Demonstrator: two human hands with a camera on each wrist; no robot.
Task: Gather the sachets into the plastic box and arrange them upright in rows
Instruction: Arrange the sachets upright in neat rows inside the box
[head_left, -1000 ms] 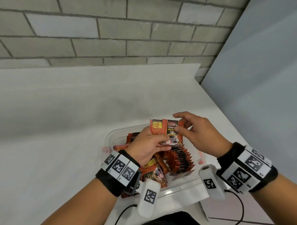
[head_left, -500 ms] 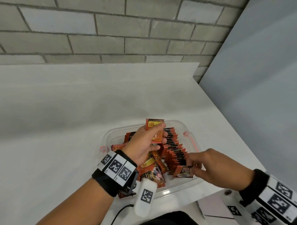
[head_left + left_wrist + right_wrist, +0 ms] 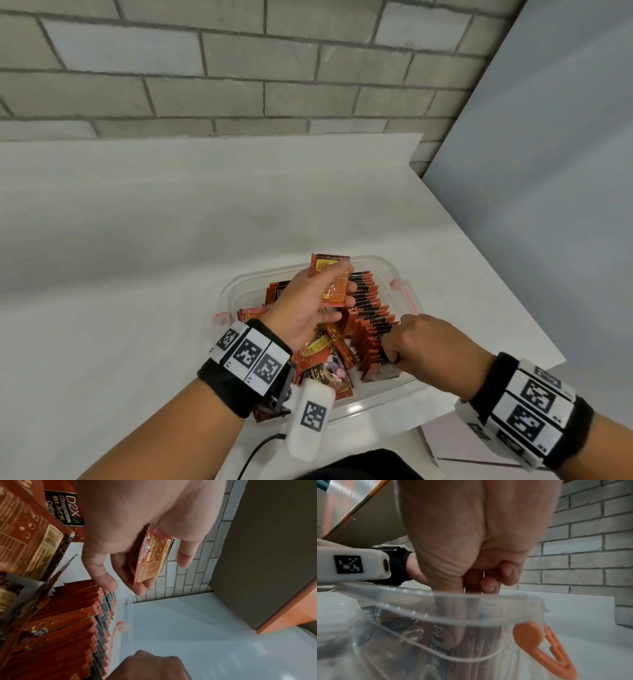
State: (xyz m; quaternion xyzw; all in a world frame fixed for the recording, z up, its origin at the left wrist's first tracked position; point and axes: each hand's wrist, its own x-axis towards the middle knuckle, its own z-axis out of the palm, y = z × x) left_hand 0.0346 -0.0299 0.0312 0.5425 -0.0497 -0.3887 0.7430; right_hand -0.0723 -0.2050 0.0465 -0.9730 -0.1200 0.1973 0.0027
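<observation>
Left hand is raised over the clear plastic box, thumb and fingers curled round one orange coffee sachet, held roughly upright above the contents. Right hand is down at the near end of the upright row along the box's right side, fingers bent and pinching a sachet there; the wrist view shows the tips dipping below the rim.

Handling, as I judge it: sachets look like thin foil packs, light, floppy, a bit slick. Best taken by the flat faces near the top seal, thumb on one side and fingers on the other. Edge grips will likely buckle them. The row leans like dominoes, so I'd brace it while slotting the next one in.

Loose sachets lie flat and jumbled in the left half of the box, partly under the left wrist. One corner pokes out near the wristband; can't tell if it's outside the box.

Around: orange latch clips on the box sides, wrist camera pod and cable hanging over the near rim, white worktop, brick wall behind. The pod and jumbled pile crowd the left side.
</observation>
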